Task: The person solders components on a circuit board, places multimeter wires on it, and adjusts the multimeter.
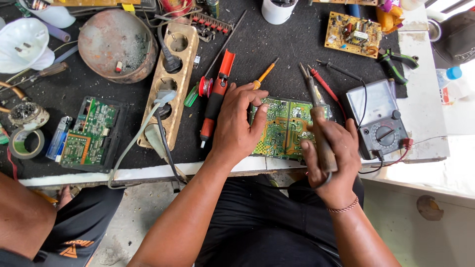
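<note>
A green circuit board (283,129) lies solder side up near the front edge of the black mat. My left hand (236,123) rests on the board's left end, fingers curled over its top edge. My right hand (329,153) grips the wooden handle of a soldering iron (316,116); its metal tip points away from me, over the board's far right corner. An orange and black desoldering pump (217,96) lies just left of my left hand. A yellow-handled screwdriver (264,75) lies beyond the board.
A grey analogue multimeter (378,123) with red and black probes sits right of the board. A wooden socket strip (170,79) with plugs, a rusty round pan (116,44), a second green board (91,133), a tape roll (24,143), green pliers (396,64) and another person's knee (22,217) at the lower left.
</note>
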